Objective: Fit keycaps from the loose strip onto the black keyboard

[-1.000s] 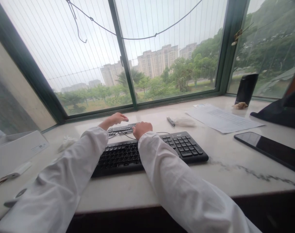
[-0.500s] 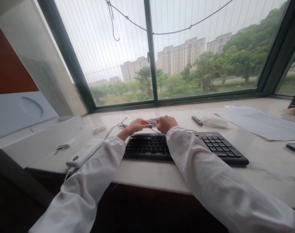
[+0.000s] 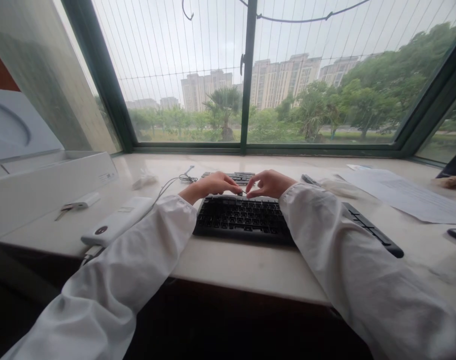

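At the frame's centre, over the black keyboard's [image 3: 243, 217] back edge, 2 hands nearly meet at a small dark piece [image 3: 240, 194]. The left hand's [image 3: 218, 184] fingertips are bunched; the right hand [image 3: 271, 184], more fisted 0.5 s ago, now arches thumb and finger. Which grips it, I cannot tell. The right sleeve [image 3: 336, 245] now covers most of the number pad [image 3: 366, 225].

Your black keyboard [image 3: 246, 215] lies flat on the bench [image 3: 246, 265], bare sockets across its main block; dark keycaps [image 3: 243, 176] sit in rows behind it, and a tiny dark piece [image 3: 240, 193], unidentifiable, shows over its back edge.
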A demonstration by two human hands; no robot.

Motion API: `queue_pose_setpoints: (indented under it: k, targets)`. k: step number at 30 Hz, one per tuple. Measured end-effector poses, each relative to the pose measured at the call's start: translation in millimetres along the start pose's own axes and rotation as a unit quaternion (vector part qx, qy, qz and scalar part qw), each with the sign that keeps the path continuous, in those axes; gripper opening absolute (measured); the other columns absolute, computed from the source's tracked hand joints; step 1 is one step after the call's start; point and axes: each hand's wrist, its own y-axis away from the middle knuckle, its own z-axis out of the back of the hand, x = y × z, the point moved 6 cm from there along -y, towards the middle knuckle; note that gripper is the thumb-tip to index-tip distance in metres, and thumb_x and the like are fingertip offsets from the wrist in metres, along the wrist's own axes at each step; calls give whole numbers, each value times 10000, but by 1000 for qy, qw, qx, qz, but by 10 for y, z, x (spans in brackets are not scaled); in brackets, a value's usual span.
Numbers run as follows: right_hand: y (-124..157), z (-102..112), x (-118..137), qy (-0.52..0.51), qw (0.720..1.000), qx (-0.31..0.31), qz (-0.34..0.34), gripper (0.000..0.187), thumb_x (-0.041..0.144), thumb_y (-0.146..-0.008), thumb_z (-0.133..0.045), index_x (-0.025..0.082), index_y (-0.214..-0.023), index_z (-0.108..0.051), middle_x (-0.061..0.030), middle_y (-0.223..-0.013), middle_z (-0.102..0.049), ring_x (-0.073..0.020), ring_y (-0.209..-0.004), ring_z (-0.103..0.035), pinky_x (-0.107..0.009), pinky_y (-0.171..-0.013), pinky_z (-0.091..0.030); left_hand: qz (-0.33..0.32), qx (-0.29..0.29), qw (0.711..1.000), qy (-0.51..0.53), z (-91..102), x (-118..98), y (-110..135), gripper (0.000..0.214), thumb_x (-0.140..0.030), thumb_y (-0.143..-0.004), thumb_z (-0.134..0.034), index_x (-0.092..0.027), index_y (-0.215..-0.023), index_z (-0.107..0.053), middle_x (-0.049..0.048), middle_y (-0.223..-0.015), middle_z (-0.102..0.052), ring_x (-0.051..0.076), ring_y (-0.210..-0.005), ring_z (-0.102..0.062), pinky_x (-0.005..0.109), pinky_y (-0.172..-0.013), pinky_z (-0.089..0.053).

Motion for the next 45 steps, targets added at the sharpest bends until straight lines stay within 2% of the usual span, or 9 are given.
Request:
queue_pose_setpoints:
  k: [5,10,16,20,24,32,45]
  targets:
    - [-12,-2,67,1,1000,1,6,418,559,-635,-703,221,-875,-760,68,-488,-370,-78,-500,-321,-253,-529,-229,-8,7,1000,6,-24,-30,1,446,-576,-632,-706,-224,-897,-770,30,-671,-634,78,-508,-323,242,-472,-226]
    - [-21,10,58,14,1000,-8,8,429,566,-627,-705,216,-869,-764,65,-497,-382,-75,-506,-309,-261,-533,-217,3,13,999,35,-59,-6,-19,441,-587,-611,-717,-254,-895,-769,40,-829,-678,79,-545,-366,244,-486,-261]
    - [-3,9,88,8,1000,27,0,407,567,-635,-695,221,-837,-770,67,-493,-373,-67,-491,-296,-259,-515,-198,-7,39,998,44,-101,-7,-20,440,-568,-631,-717,-262,-942,-763,48,-845,-699,80,-529,-382,251,-491,-276]
    - [2,-23,115,32,997,63,-1,360,542,-651,-692,244,-834,-774,57,-504,-433,-70,-494,-325,-256,-512,-209,-58,75,995,10,-95,-79,27,369,-495,-652,-735,-274,-946,-760,46,-898,-724,138,-712,-558,255,-628,-389]
    - [-16,-83,105,52,995,87,11,355,531,-658,-689,246,-850,-779,45,-520,-505,-72,-510,-361,-253,-521,-226,-114,111,987,-18,-121,-165,91,349,-439,-656,-748,-267,-959,-755,35,-921,-734,179,-860,-622,278,-776,-422]
    - [-30,-115,100,72,993,95,19,332,510,-675,-686,249,-857,-779,37,-556,-559,-70,-519,-380,-246,-530,-242,-149,64,986,-50,-131,-179,62,294,-448,-690,-719,-243,-894,-769,43,-869,-741,181,-824,-638,284,-763,-430]
    - [-33,-85,139,88,993,73,29,312,512,-672,-692,250,-817,-782,39,-533,-507,-69,-510,-370,-245,-520,-242,-165,44,983,-67,-133,-207,58,289,-456,-677,-725,-249,-872,-773,43,-821,-741,168,-768,-633,276,-703,-440]
